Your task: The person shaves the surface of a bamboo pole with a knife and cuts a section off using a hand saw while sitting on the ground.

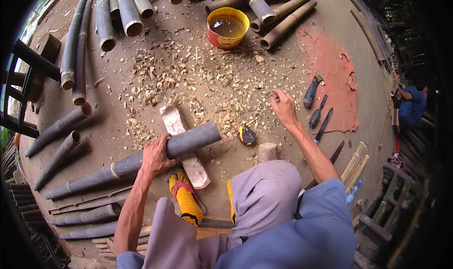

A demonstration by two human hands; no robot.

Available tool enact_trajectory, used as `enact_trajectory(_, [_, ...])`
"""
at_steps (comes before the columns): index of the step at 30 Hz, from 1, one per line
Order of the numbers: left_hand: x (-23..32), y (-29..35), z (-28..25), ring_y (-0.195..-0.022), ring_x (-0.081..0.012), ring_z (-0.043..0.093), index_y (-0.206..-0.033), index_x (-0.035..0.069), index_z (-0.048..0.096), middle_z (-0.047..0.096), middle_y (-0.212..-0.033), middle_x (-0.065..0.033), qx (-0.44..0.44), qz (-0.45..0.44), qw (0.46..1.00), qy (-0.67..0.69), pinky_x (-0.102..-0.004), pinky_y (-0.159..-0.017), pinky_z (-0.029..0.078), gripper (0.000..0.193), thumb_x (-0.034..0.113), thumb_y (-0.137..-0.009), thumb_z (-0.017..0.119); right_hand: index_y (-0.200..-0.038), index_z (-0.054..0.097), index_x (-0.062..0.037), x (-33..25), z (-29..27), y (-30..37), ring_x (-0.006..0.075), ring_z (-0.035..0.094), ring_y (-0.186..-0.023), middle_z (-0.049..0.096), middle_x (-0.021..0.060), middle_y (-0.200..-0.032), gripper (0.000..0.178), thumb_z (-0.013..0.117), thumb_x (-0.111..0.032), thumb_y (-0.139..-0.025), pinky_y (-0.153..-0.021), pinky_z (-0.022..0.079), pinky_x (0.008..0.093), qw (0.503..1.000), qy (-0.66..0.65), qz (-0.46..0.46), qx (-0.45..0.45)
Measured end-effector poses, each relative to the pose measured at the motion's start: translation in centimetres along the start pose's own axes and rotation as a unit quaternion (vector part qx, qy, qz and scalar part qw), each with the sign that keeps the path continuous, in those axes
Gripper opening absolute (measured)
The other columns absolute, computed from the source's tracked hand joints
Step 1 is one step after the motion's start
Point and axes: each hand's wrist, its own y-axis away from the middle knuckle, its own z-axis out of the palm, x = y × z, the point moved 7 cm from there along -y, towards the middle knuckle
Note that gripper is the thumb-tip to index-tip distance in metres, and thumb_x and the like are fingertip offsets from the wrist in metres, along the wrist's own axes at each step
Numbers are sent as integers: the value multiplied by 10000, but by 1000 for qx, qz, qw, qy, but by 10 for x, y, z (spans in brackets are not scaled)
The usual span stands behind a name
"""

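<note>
My left hand (pixel 156 156) is wrapped around a dark bamboo pole (pixel 193 140). The pole slants across a pale, notched wooden block (pixel 192 167), its cut end pointing right and its long part running to the lower left. Out to the right, my right hand (pixel 283 109) is raised with its fingers curled in; whatever they hold, if anything, is hidden. A black and yellow tape measure (pixel 247 134) lies between the pole's end and my right forearm. Beyond that hand are a dark-handled tool (pixel 310 92), a smaller dark tool (pixel 318 112) and a knife (pixel 323 125).
Wood chips (pixel 188 75) litter the ground ahead. A red and yellow bucket (pixel 228 27) of brownish liquid stands among bamboo poles (pixel 128 12). A worn red mat (pixel 332 75) lies to the right. A short wood stump (pixel 267 152) is by my knee. Another person (pixel 411 106) is far right.
</note>
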Motion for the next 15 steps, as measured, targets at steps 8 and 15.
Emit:
enact_trajectory(8, [2,45,-26,-1054,-246,552,-1168,129,560,585,-1090,-62,130,-15,984,-118,-432,-892,384,722,151,-485,790,-1304,505,-5,166,-96,112,431,538,-1089,563,259,-1176,525,652,-176,-830,-949,433,482,940,212,209,165])
enact_trajectory(15, [-68,71,-10,-1102,-246,515,-1175,122,557,555,-1169,-56,149,-86,970,-170,-432,-950,365,749,128,-469,806,-1439,349,6,261,-57,169,467,551,-1135,567,318,-1228,720,666,-251,-845,-977,426,498,919,151,361,52])
